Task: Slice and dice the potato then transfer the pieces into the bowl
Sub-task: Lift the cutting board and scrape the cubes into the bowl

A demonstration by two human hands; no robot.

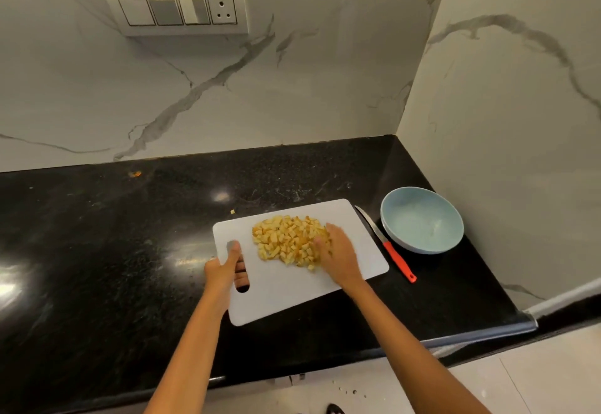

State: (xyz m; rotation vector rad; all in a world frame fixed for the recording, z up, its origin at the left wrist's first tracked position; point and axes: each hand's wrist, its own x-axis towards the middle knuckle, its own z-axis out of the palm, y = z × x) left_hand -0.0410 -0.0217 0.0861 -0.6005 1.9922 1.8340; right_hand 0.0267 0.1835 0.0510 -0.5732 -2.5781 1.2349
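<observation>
head view:
potato: fully diced, one loose pile of cubes (pixel 287 239) mid-board. No whole piece left that I can see.
board: white cutting board (pixel 354 218) flat on the black bench (pixel 97 234), angled, handle slot toward me.
left hand (pixel 224 272): gripping the board at its handle end, thumb on top, fingers hooked through the slot.
right hand (pixel 338 256): flat on the right edge of the pile, fingers straight and roughly together, clamped on nothing. Reads as corralling the cubes.
knife (pixel 388 247): red handle, lying on the bench between board and bowl, nobody holding it.
bowl (pixel 422 220): light blue, right of the knife near the corner wall, apart from the board. No potato inside.
stray: one small cube (pixel 233 211) on the bench just off the board's far left corner.
progress: cutting looks done. Transfer not started.
left to do: get the pile into the bowl, likely by lifting the board and sweeping; pick up the stray.
risk: cubes sliding off the edge when the board tips.
</observation>
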